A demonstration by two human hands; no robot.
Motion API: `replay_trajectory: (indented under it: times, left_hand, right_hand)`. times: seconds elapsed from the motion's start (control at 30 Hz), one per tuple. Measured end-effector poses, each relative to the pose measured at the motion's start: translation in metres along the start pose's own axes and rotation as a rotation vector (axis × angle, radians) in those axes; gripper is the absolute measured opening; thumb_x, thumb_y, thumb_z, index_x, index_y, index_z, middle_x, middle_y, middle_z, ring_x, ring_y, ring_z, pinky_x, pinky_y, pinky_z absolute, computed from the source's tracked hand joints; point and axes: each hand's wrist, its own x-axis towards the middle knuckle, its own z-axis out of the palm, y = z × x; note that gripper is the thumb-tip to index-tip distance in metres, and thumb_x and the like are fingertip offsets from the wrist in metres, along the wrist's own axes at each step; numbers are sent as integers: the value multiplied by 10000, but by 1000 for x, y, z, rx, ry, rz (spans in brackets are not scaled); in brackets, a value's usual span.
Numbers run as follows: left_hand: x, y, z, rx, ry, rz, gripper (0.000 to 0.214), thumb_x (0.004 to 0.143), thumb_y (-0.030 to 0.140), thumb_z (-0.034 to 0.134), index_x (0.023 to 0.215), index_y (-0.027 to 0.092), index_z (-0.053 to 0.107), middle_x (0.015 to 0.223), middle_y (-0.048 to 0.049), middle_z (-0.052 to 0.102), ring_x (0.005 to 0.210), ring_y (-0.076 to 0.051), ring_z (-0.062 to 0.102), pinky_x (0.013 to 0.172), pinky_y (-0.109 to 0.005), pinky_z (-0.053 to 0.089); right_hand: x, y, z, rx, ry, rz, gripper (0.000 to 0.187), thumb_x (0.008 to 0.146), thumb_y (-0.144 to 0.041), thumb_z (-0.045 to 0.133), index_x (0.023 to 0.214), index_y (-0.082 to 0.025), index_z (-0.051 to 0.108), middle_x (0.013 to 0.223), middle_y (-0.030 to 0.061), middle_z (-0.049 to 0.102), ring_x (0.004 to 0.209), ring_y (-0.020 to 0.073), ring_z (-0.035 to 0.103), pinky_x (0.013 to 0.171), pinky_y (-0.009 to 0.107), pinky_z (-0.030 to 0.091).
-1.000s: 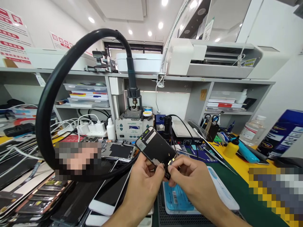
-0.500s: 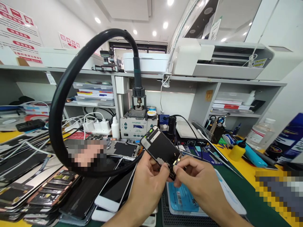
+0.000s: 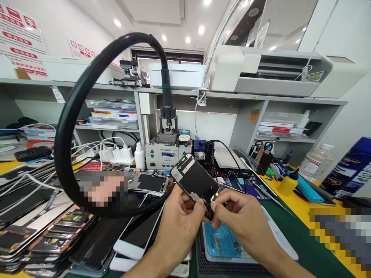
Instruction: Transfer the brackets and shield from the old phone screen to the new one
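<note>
I hold a black phone screen panel (image 3: 193, 178) up over the bench, its back side with metal shielding towards me. My left hand (image 3: 180, 220) grips its lower edge from the left, fingers closed on it. My right hand (image 3: 242, 219) pinches the small flex cable connectors (image 3: 211, 207) hanging from the panel's lower end, thumb and forefinger pressed together. Under my hands lies a blue and white repair mat (image 3: 226, 243) on a black grid pad (image 3: 208, 266).
A thick black hose (image 3: 75, 100) loops from the hot-air station (image 3: 164, 151) across the left. Stacked phone screens (image 3: 52, 231) cover the left bench. Tweezers (image 3: 261, 189), a yellow bottle (image 3: 286, 184), a clear bottle (image 3: 317, 161) and a blue box (image 3: 352, 164) stand right. Shelves run behind.
The view has shifted slightly; my hands keep the panel in the same grip, and the right fingers have worked a little lower on the flex connectors.
</note>
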Motion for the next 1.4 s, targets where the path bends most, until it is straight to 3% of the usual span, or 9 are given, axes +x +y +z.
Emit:
replay_trajectory:
  times: [0.57,0.93,1.4]
  left_hand:
    - [2,5,3,-14,18,-11,302,832,209,662,1099,187,522,897,-46,725,709,-180,702,559,-253,567]
    - [2,3,1,-11,-7,-10,270,881,267,639,1109,179,525,925,-62,728,750,-189,702,572,-261,568]
    - [7,6,-1,-98,-128,-152,397,916,255,606,1278,198,456,1213,-121,668,975,-236,682,697,-342,602]
  right_hand:
    - [3,-4,-3,-3,-43,20,151,737,-285,659,611,-214,616,490,12,696,500,177,663,552,262,517]
    - [5,-1,-5,19,-75,9,175,779,-296,673,644,-202,615,504,11,708,509,160,651,586,258,519]
    - [12,-5,-11,49,-135,116,110,776,-221,637,672,-188,627,490,-13,678,484,151,638,549,242,520]
